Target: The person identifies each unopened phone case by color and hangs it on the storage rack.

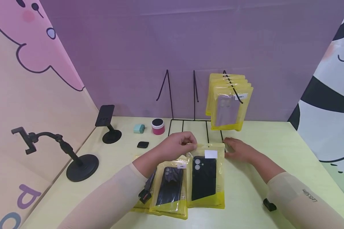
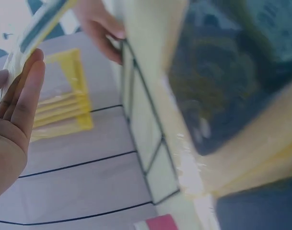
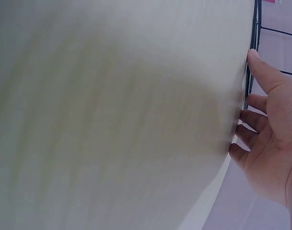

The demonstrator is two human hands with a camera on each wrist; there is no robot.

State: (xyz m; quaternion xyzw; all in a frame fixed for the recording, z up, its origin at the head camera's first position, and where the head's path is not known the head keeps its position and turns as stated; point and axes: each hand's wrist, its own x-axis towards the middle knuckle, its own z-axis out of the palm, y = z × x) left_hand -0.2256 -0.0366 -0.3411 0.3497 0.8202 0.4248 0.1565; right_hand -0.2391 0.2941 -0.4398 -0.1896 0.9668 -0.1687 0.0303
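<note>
Packet (image 1: 204, 178) hangs pinched by its top corner in your left hand (image 1: 176, 147), beside other packets (image 1: 170, 186); keep fingertips off its hole, and steady the rack (image 1: 194, 109) with your spread right hand (image 1: 240, 150).

Your head view is evenly bright; plastic glints on the packet (image 1: 169, 187) below your left hand (image 1: 180, 145). Right of that grip, your left-wrist view blurs the close packaging (image 2: 217, 91). Beside your right hand (image 3: 280, 124), soft shadow dims the tabletop (image 3: 126, 120).
</note>
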